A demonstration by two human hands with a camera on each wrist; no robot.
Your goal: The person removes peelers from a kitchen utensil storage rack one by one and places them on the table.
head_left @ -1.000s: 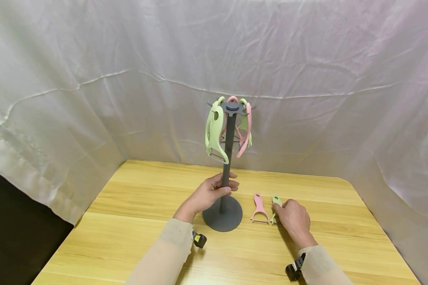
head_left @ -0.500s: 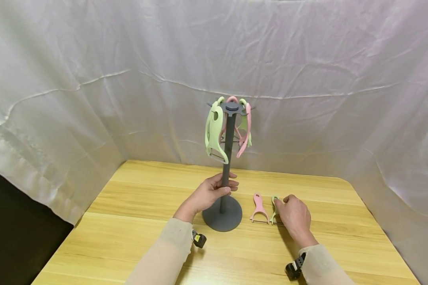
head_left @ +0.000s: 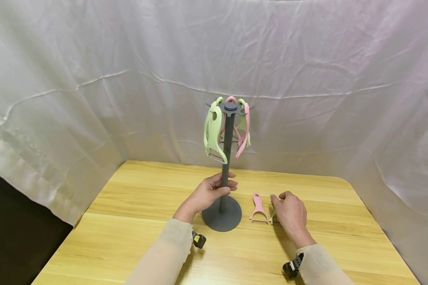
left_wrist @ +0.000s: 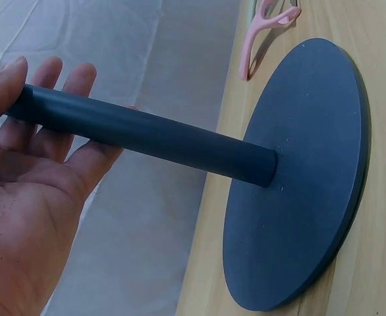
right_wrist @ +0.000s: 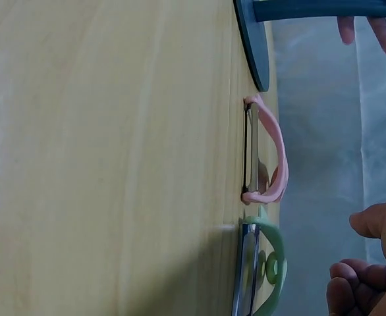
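Note:
My left hand [head_left: 203, 196] holds the pole of a dark grey stand [head_left: 214, 217], thumb on one side and fingers behind, above the round base. Peelers hang from hooks at its top, including a light green peeler [head_left: 215, 128] and a pink peeler [head_left: 247, 128]. To the stand's right, another pink peeler [right_wrist: 280, 151] lies on the table, with another green peeler [right_wrist: 278, 240] beside it. Over this green peeler hovers my right hand [head_left: 290, 211], thumb and fingers apart with nothing between them. In the head view that hand hides much of the peeler.
The wooden table [head_left: 135, 221] has a back edge close to a pale fabric curtain [head_left: 292, 130], which also runs along both sides. A black area [head_left: 18, 229] lies beyond the table's left edge. Small cameras sit on both wrists.
My right hand has shifted slightly left and up over the green peeler, which stays on the table. My left hand keeps its hold on the stand.

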